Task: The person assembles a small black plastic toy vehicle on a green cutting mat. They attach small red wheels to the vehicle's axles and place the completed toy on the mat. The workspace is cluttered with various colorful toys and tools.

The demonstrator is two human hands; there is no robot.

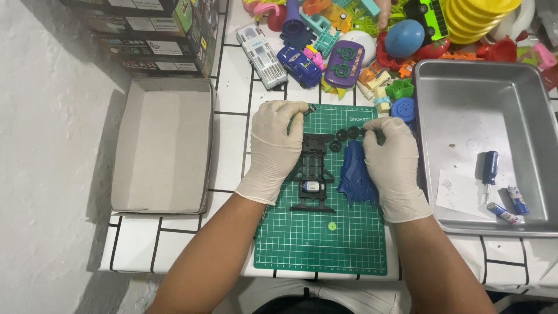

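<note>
Gloved left hand (276, 145) pinches a small dark part; right hand (392, 166) fingers grip a black wheel (372, 132).

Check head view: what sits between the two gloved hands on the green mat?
Head view: between the left hand and right hand lie a black toy car chassis, small black wheels and a blue car body shell on the cutting mat.

Your gloves are off-white on both the left hand (274, 146) and right hand (393, 166). The cutting mat (319, 247) is green with a pale grid, the chassis (313, 173) is black, the car shell (356, 174) deep blue, and the tabletop (232, 87) white with black lines.
</note>
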